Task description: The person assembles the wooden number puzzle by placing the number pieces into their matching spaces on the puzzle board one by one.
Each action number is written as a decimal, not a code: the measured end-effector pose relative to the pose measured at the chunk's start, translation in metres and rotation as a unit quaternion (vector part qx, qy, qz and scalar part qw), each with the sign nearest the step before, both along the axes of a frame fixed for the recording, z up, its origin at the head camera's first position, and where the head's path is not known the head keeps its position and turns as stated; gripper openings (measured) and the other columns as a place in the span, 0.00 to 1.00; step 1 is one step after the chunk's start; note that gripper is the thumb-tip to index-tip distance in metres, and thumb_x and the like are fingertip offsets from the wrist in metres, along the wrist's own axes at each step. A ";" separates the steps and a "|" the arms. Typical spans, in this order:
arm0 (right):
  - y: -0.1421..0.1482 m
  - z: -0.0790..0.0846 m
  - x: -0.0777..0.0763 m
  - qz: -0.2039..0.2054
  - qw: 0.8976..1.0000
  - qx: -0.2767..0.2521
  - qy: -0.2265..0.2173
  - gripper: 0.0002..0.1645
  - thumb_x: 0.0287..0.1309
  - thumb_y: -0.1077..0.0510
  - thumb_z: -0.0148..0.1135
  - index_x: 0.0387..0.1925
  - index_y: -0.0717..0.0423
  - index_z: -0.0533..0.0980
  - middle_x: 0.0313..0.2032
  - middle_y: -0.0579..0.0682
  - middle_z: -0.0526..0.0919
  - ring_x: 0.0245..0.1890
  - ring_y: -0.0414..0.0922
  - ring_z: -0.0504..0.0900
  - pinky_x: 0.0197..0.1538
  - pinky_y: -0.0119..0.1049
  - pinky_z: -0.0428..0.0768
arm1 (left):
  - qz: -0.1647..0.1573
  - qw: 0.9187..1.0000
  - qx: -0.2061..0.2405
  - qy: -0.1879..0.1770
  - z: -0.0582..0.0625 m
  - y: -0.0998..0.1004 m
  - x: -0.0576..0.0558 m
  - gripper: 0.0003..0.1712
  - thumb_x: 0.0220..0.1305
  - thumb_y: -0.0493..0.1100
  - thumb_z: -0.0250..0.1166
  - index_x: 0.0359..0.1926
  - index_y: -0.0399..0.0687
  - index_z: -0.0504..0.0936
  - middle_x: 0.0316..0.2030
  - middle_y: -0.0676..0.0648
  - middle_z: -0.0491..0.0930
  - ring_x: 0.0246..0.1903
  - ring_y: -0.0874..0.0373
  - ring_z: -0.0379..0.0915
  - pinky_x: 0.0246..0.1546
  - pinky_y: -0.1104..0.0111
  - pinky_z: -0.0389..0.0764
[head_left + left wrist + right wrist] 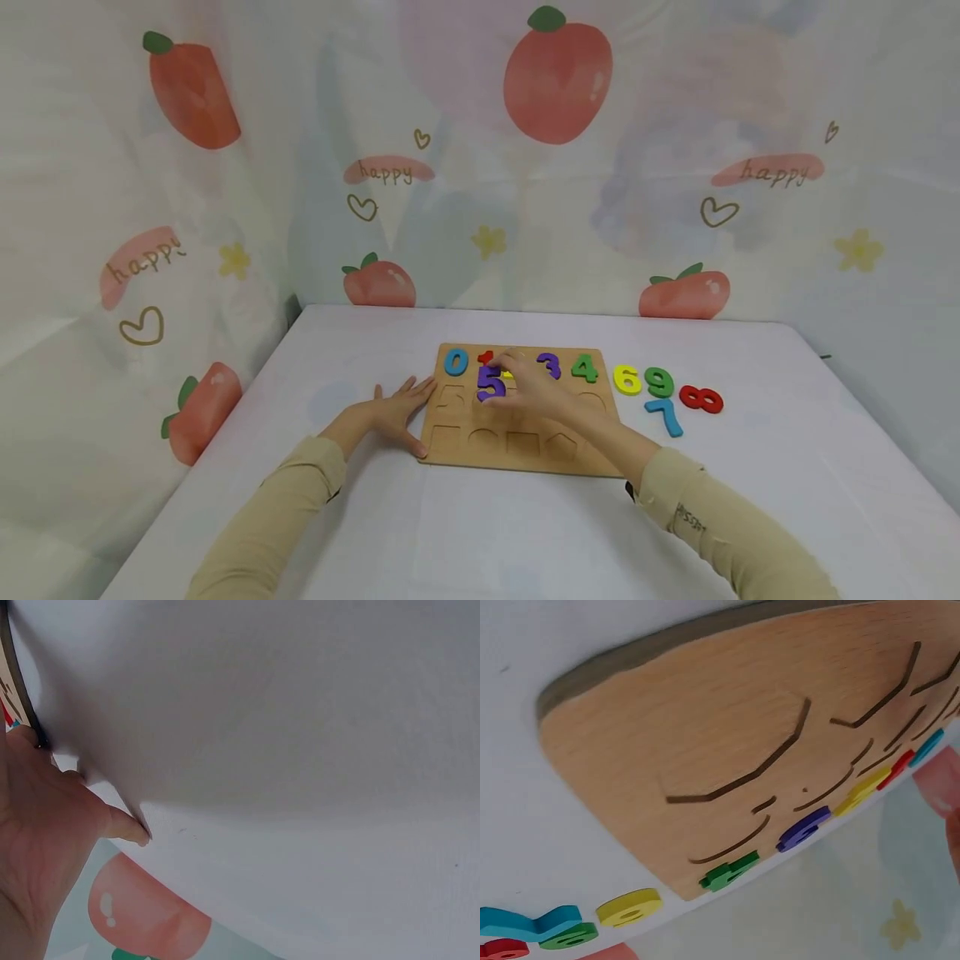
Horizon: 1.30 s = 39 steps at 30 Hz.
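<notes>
A wooden number board lies on the table. My right hand pinches a purple number 5 above its left-middle part; the 5 does not show in the right wrist view. Along the board's far row sit a blue 0, a red 1, a yellow 2 mostly hidden by the right hand, a purple 3 and a green 4. Spread fingers of my left hand touch the board's left edge, the thumb at its near corner.
Right of the board lie a yellow 6, a green 9, a blue 7 and a red 8. Nearer rows of the board show shaped recesses. A printed cloth hangs behind the white table.
</notes>
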State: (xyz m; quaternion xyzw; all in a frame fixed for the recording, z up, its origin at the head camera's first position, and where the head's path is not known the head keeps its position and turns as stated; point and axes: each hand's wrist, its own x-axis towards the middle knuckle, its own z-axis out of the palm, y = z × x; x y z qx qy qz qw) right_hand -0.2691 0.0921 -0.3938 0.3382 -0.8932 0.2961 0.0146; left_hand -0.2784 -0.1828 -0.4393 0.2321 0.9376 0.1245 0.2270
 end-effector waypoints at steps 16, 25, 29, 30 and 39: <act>-0.041 -0.014 -0.012 -0.024 0.998 0.045 -0.045 0.35 0.52 0.48 0.69 0.56 0.65 0.70 0.51 0.56 0.76 0.53 0.51 0.76 0.56 0.42 0.77 | -0.003 1.000 -0.008 -0.004 0.005 0.000 0.001 0.71 0.43 0.66 0.71 0.74 0.48 0.33 0.75 0.47 0.29 0.73 0.43 0.20 0.58 0.28 0.26; -0.058 -0.026 -0.011 -0.030 0.996 0.050 -0.069 0.35 0.52 0.48 0.69 0.54 0.66 0.70 0.50 0.57 0.76 0.47 0.48 0.78 0.54 0.40 0.78 | -0.004 1.000 -0.005 -0.001 0.002 0.001 0.003 0.71 0.42 0.65 0.72 0.74 0.47 0.35 0.75 0.46 0.31 0.73 0.42 0.22 0.57 0.27 0.27; -0.063 -0.029 -0.011 -0.031 0.996 0.059 -0.064 0.34 0.51 0.48 0.70 0.53 0.67 0.71 0.49 0.58 0.76 0.46 0.49 0.77 0.53 0.41 0.78 | -0.003 1.000 -0.006 0.001 0.000 0.001 0.003 0.72 0.42 0.66 0.72 0.74 0.48 0.35 0.75 0.47 0.31 0.73 0.42 0.22 0.57 0.27 0.27; -0.064 -0.029 -0.012 -0.032 0.995 0.061 -0.067 0.35 0.51 0.48 0.70 0.53 0.67 0.71 0.49 0.59 0.76 0.46 0.49 0.77 0.54 0.42 0.78 | -0.003 1.000 -0.005 0.001 0.000 0.000 0.002 0.72 0.42 0.66 0.72 0.74 0.48 0.35 0.75 0.47 0.31 0.73 0.42 0.22 0.57 0.27 0.27; -0.071 -0.032 -0.016 -0.042 0.991 0.081 -0.095 0.34 0.51 0.48 0.69 0.53 0.65 0.71 0.49 0.58 0.77 0.46 0.49 0.78 0.55 0.43 0.77 | -0.003 1.000 -0.007 -0.005 0.002 0.000 0.002 0.72 0.41 0.67 0.72 0.74 0.49 0.34 0.75 0.48 0.30 0.73 0.43 0.20 0.57 0.27 0.26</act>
